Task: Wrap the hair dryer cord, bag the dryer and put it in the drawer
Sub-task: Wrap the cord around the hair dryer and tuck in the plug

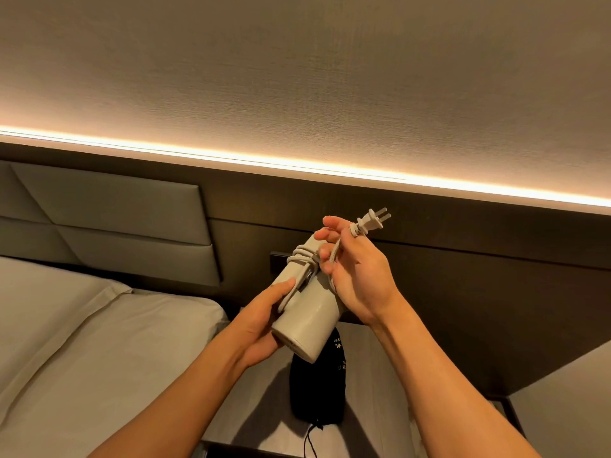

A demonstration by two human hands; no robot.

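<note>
I hold a pale grey hair dryer (305,312) up in front of the headboard, its rear vent end toward me. My left hand (261,328) grips its lower body, thumb pressing the cord (302,259) against it. The cord is looped around the dryer's upper part. My right hand (357,276) holds the cord's free end, with the two-pin plug (372,221) sticking out above my fingers. A black drawstring bag (319,388) lies on the nightstand (380,391) below the dryer, partly hidden by it.
A bed with grey linen (82,342) lies to the left, with a padded headboard (109,226) behind it. A dark wall panel (463,259) under a light strip runs behind my hands. The bag's string (309,438) trails toward the nightstand's front edge.
</note>
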